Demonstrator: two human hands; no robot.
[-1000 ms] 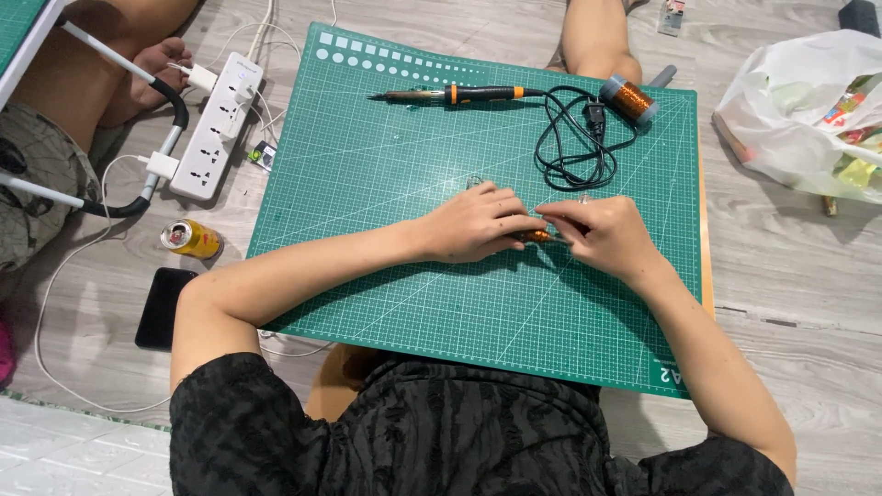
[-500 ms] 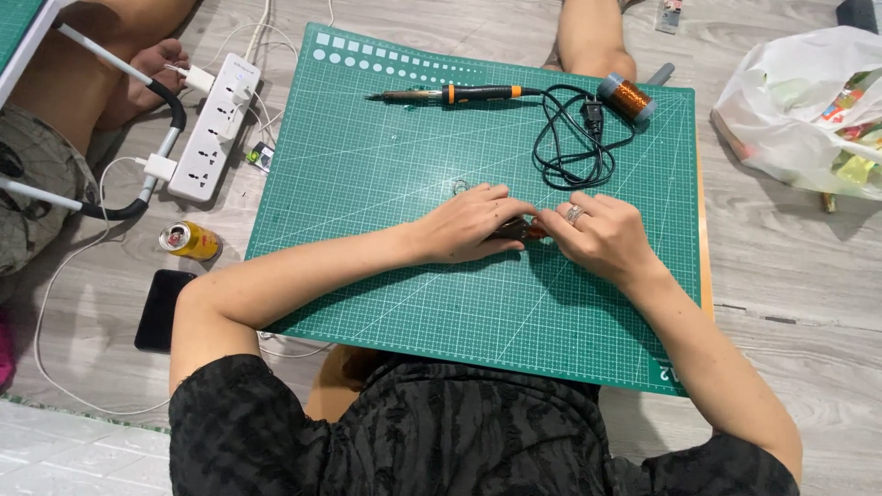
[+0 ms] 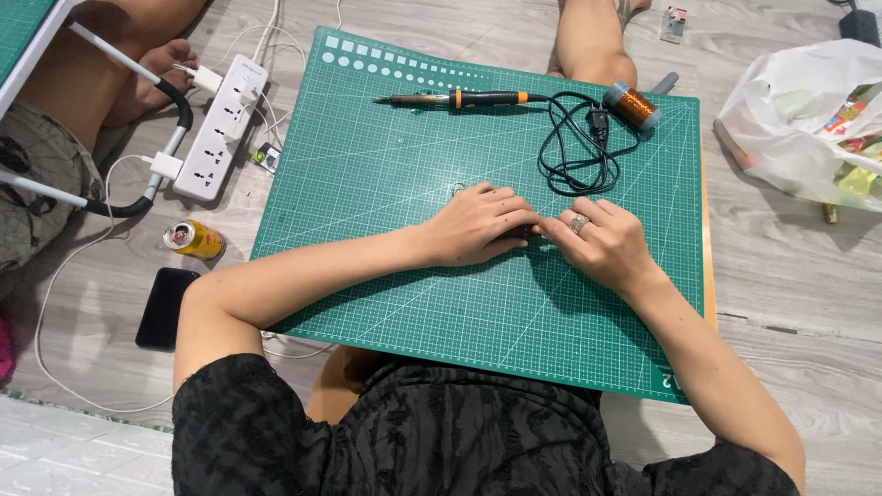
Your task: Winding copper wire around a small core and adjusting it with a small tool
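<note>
Small dark part (image 3: pixel 525 231), axis left-right, is pinched between curled fingers of left hand (image 3: pixel 478 225) and right hand (image 3: pixel 602 243), both palm-down on green mat (image 3: pixel 386 165).

A white plastic bag (image 3: pixel 797 119) lies well to the right of the right hand (image 3: pixel 602 243), slumped open, with red, yellow and green packets (image 3: pixel 850 147) showing inside. Left of the left hand (image 3: pixel 478 225), off the mat, a yellow and red can (image 3: pixel 193 239) lies on its side. Below it lies a black phone (image 3: pixel 166 308), screen dark. Far beyond the right hand sits a small card or packet (image 3: pixel 676 23), too small to tell.
</note>
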